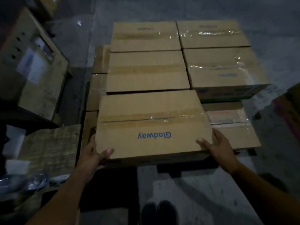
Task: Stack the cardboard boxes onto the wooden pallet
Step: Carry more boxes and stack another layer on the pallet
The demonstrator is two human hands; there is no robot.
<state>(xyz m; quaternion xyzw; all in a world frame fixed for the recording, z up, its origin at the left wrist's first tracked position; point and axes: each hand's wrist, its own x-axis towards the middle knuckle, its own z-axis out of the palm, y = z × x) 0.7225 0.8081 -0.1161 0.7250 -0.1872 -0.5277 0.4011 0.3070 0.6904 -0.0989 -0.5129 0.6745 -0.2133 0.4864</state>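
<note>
Both hands hold the printed box (152, 124) at its near corners. The left hand (92, 158) and right hand (217, 148) each have a thumb on the lid and fingers wrapped round the side. The box sits at the near left of the top layer, just against the middle-left box (146, 72). This looks like the placing step, though I cannot tell if its weight is fully down. The next move likely calls for squaring it flush, then letting go. The near-right lower box (232, 127) has nothing on it. The pallet (186, 168) is mostly hidden.
</note>
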